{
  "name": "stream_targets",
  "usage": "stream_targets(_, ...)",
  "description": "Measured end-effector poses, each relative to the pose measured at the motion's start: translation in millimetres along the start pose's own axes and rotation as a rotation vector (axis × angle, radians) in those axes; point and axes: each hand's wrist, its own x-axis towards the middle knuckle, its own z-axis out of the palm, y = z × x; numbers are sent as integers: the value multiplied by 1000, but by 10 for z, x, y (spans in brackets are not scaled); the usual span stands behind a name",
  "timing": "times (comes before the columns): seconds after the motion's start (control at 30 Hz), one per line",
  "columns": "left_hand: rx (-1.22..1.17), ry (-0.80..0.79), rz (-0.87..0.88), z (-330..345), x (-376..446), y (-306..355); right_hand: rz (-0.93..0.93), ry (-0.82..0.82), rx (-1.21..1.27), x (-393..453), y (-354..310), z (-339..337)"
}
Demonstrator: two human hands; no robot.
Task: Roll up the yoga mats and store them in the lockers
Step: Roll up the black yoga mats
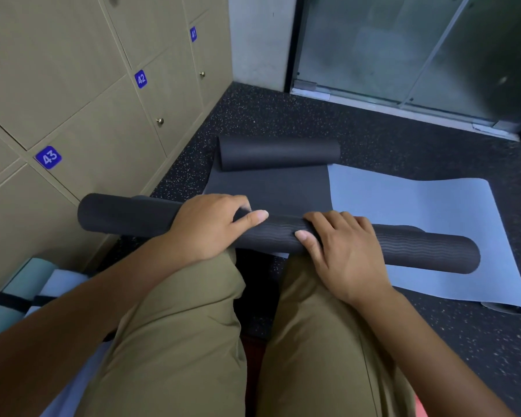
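Two hands work one black mat roll (pixel 403 249) that lies crosswise just in front of the person's knees, on a black rubber floor (pixel 373 139) flecked with pale specks. The left hand (pixel 206 228) curls over the roll left of its middle, fingers wrapped across the top and thumb stretched along the near side. The right hand (pixel 340 251) presses down just beside it, fingers bent over the top of the roll and thumb against its near face. The roll's left end (pixel 100 213) reaches close to the lockers, while its right end, ribbed with wavy lines, rests on one pale blue mat (pixel 418 206) spread flat on the floor, whose near right corner curls up.

Beyond the hands the unrolled part of the black mat (pixel 268 191) stretches away, overlapping the blue mat's left edge, and its far end (pixel 278 153) curls back in a loose second roll.

Along the left stands a bank of tan lockers (pixel 82 70); three blue number plates read 43 (pixel 48 157), 42 (pixel 140 78) and 41 (pixel 193 34). At the far right, glass doors (pixel 403 46) meet the floor at a metal track. By the lower left edge, two rolled mats (pixel 27 284), one teal and one light blue, lie side by side with dark straps around them. Khaki trousers (pixel 178 341) fill the foreground.
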Motion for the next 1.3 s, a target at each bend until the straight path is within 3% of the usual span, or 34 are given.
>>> stream_targets(0.17, 15, 214, 163, 95, -64, -120, -8, -158, 49, 229, 63, -84)
stream_targets(0.33, 150, 245, 192, 259, -170, -178, 50, -334, 128, 440, 103, -113)
stream_targets(0.4, 161, 251, 189, 274, -128, -185, 44, -314, 89, 454, 96, -76)
stream_targets(0.5, 185, 252, 195, 269, -53, -190, 31, -135, 35, 399, 66, 20)
stream_targets(0.63, 162, 145, 153, 176, 100, -206, 43, -17, 13, 288, 66, 80)
stream_targets(0.87, 45, -148, 41, 21, 400, -227, 42, -9, -65, 316, 186, 173)
stream_targets(0.97, 46, -186, 28, -6, 464, -234, 13, -3, -88, 427, 230, 209)
stream_targets(1.17, 330, 114, 312, 208, 418, -444, 13, -99, -63, 613, 267, 192)
stream_targets(1.3, 447, 222, 340, 302, 404, -583, 55, -218, -41, 766, 293, 175)
